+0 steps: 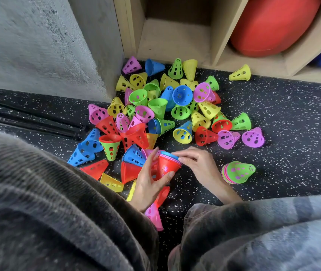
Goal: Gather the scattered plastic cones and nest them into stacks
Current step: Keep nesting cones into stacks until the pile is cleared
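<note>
I'm looking down at a dark speckled floor (284, 122) that fills the middle band of the frame, with a grey concrete wall (38, 42) in the upper left and a wooden shelf unit (175, 40) across the top, a big red cushion (273, 24) tucked into its upper right compartment. Spread over the centre of the frame is the loose pile of perforated plastic cones (165, 106), yellow, green, blue, pink and red, lying on their sides and tumbled against each other, with one yellow cone (240, 73) apart at the upper right by the shelf base. Lower right of centre, a green-topped stack (237, 172) lies on its side on the floor, away from the pile. Just below centre I see the red stack (165, 167), a blue rim showing at its wide end, held between both hands. My left hand (151, 178) is curled round its side, thumb pressed on the red wall. My right hand (196, 163) pinches the rim at the top with its fingertips.
</note>
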